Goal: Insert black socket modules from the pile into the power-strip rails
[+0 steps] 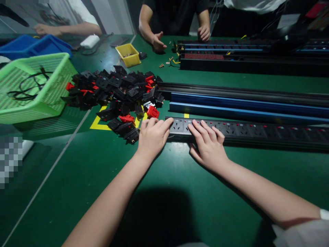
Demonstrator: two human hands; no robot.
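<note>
A long black power strip [232,132] with a row of socket faces and small red dots lies across the green table and runs out of view at the right. My left hand [154,133] is curled around its left end, the index finger reaching over the first socket. My right hand [208,142] lies a little further right, fingers spread on top of the sockets and thumb along the near side. Just beyond my left hand is a heap of loose black socket modules [115,85], with a few red modules [153,112] among them.
Blue rails [231,107] and black rails [231,89] lie behind the strip. At left stand a green basket [55,92] holding a black cable and blue bins [33,46]. A yellow bin [132,60] holds small parts. Across the table, a person's hands [158,42] are near other strips [246,65].
</note>
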